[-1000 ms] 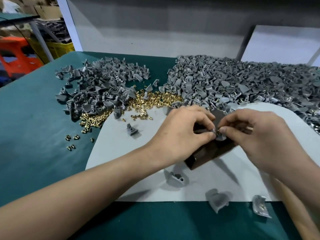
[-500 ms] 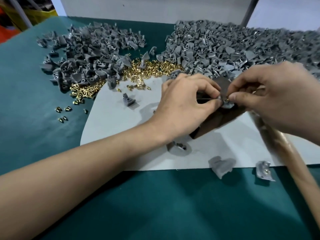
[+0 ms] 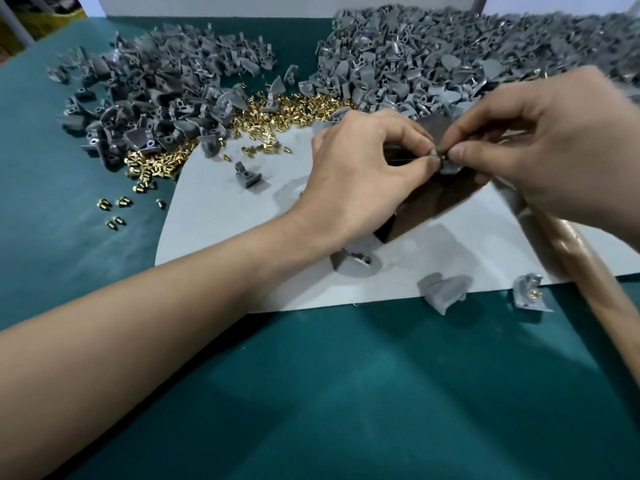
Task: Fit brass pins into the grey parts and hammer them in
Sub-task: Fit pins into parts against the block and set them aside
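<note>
Over the dark brown block (image 3: pixel 427 204) on the pale grey sheet (image 3: pixel 225 244), the left hand (image 3: pixel 363 168) and right hand (image 3: pixel 554 150) both pinch one small grey plastic part (image 3: pixel 449 167) between thumb and curled fingers. The heap of small brass pins (image 3: pixel 277 110) lies just behind, on the teal bench (image 3: pixel 346 393).

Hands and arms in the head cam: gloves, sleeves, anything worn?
Nothing worn that shows. The left hand and right hand are bare: no gloves, rings or tape. The left forearm is bare to the frame edge, with no sleeve, watch or band. Only the right wrist shows, also uncovered. Nails are short.
</note>
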Demonstrator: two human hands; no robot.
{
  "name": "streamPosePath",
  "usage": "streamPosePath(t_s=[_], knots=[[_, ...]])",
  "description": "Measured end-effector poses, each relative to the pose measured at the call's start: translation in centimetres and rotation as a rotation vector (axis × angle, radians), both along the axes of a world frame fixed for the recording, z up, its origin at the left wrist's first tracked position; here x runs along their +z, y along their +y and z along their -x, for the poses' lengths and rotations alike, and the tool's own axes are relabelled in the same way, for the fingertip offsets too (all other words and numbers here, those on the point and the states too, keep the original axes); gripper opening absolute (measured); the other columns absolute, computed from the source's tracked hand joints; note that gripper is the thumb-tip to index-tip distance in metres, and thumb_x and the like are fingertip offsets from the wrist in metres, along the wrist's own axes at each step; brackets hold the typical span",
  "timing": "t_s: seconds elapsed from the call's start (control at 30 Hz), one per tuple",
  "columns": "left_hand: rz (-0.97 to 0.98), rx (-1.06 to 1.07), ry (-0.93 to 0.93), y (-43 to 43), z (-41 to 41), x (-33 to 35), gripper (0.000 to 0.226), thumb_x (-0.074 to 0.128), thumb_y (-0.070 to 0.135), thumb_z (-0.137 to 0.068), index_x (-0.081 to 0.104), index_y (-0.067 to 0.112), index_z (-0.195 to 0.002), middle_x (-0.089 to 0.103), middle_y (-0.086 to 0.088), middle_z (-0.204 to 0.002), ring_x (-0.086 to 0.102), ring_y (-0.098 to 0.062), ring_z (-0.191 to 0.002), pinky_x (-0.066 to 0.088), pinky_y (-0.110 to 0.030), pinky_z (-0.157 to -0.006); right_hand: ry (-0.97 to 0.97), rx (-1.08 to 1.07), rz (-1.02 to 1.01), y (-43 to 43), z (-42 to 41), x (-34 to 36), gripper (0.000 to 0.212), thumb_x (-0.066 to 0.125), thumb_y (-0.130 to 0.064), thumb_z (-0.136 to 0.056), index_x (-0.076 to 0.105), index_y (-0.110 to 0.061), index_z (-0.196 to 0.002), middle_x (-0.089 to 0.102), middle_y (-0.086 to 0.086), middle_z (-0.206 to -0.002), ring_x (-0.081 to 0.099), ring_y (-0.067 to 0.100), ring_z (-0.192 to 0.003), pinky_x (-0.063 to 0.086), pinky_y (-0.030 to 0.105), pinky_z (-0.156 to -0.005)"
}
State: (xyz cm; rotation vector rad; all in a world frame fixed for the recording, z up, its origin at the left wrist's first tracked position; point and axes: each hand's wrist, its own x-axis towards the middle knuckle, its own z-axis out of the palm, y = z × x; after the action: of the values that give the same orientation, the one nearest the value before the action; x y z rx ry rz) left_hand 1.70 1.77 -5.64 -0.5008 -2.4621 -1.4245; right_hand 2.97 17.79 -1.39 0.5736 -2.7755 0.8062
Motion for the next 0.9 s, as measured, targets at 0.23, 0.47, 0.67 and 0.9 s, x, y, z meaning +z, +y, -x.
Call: streamPosePath(t_s=[0.23,0.47,0.67,0.9], knots=[[-0.018,0.003,-0.001,0.0,-0.1,-0.1,0.001,0.075,0.018,-0.079,0.076,0.018,-0.080,0.066,0.013,-0.087,0.063,-0.004,-0.094,0.044,-0.035,-0.097,0.005,0.008,0.037,0.0,-0.2,-0.5,0.019,0.076,-0.017,-0.074,0.065,-0.032,-0.074,0.066,-0.011,-0.068,0.064,0.008,-0.067,0.052,0.018,-0.066],[-0.028,-0.006,-0.003,0.0,-0.1,-0.2,0.002,0.075,0.018,-0.078,0.076,0.020,-0.078,0.070,0.013,-0.089,0.064,-0.005,-0.093,0.043,-0.042,-0.099,0.071,-0.032,0.079,0.3,0.0,-1.0,0.017,0.071,-0.014,-0.077,0.064,-0.029,-0.072,0.063,-0.013,-0.064,0.064,0.004,-0.063,0.049,0.008,-0.054],[-0.040,-0.027,-0.007,0.0,-0.1,-0.3,0.005,0.073,0.018,-0.079,0.076,0.022,-0.077,0.070,0.013,-0.090,0.064,-0.007,-0.094,0.043,-0.045,-0.099,0.036,-0.054,0.224,1.2,0.7,-1.7,0.021,0.072,-0.010,-0.077,0.065,-0.027,-0.067,0.062,-0.015,-0.056,0.055,0.005,-0.048,0.043,0.010,-0.045],[-0.039,-0.032,-0.001,-0.1,-0.2,-0.2,0.009,0.071,0.023,-0.084,0.077,0.021,-0.078,0.070,0.016,-0.088,0.063,-0.003,-0.094,0.042,-0.046,-0.099,-0.087,0.005,0.506,1.6,0.9,-1.8,0.017,0.069,-0.005,-0.081,0.065,-0.018,-0.071,0.068,0.001,-0.060,0.061,0.009,-0.049,0.047,0.016,-0.044]])
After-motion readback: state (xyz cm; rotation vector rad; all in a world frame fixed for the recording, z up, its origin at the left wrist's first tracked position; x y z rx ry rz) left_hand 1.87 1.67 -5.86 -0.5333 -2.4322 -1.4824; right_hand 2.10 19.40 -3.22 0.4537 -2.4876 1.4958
